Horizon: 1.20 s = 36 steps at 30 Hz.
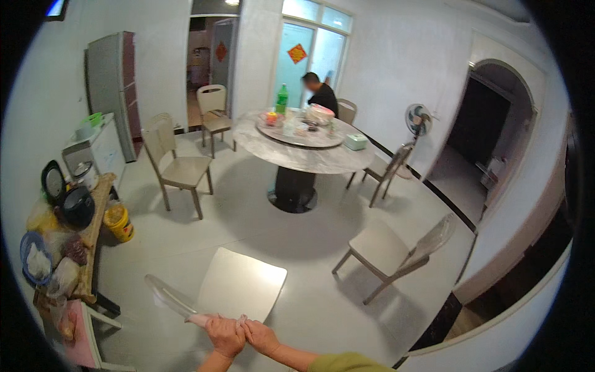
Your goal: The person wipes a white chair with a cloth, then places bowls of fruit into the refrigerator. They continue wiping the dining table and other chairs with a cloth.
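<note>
Low in the head view, my left hand [225,335] and my right hand [261,337] are fisted side by side, touching. Both close around a pale, crumpled piece, apparently a cloth [197,319]; one end sticks out left of my left hand, and a bit shows between the fists. Most of it is hidden by my fingers. Just beyond my hands stands a chair with a pale, glossy seat [244,283]. Its backrest [169,296], seen nearly edge-on, rises on the left side. My right forearm wears a green sleeve.
Ahead is a round marble-look table [302,160] bearing a turntable and a green bottle [281,98]; a person [323,95] sits behind it. Several chairs surround it, one near right [381,244]. At left, a wooden bench [100,204] holds a rice cooker [78,207] and bags, beside a yellow bucket [119,223].
</note>
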### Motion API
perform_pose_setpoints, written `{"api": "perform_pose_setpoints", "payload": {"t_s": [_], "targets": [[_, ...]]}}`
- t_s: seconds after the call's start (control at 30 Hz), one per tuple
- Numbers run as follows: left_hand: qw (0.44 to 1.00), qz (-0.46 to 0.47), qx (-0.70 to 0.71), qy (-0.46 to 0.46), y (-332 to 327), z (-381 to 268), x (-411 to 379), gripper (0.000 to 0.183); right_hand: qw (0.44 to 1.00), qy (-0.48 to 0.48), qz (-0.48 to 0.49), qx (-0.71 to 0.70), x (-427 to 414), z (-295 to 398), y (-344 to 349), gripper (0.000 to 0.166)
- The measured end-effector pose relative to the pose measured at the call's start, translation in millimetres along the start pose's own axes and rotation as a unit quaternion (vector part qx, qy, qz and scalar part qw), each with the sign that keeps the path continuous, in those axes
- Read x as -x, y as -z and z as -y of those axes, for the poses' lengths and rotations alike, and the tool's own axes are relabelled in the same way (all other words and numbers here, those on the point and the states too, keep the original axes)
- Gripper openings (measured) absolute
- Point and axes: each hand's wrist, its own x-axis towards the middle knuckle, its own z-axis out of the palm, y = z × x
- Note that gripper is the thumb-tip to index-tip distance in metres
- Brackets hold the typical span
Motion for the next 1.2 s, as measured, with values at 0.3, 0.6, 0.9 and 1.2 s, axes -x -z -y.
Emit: {"api": "perform_pose_setpoints", "payload": {"t_s": [0.3, 0.6, 0.9, 1.2], "targets": [[0.915, 0.375, 0.145, -0.041, -76, -86, 59, 0.023, 0.956, -0.186, 0.215, -0.068, 92, -122, 80, 0.041], [0.785, 0.562, 0.260, -0.029, -186, -302, -30, 0.021, 0.935, -0.302, 0.187, -0.017, 176, -244, 325, 0.042], [0.795, 0.400, 0.445, -0.101, -314, -495, -136, 0.016, 0.892, -0.352, -0.240, 0.149, 198, -312, 550, 0.022], [0.833, 0.282, 0.389, -0.273, -457, -621, -171, 0.037, 0.866, -0.253, -0.310, 0.301, 115, -458, 615, 0.018]]}}
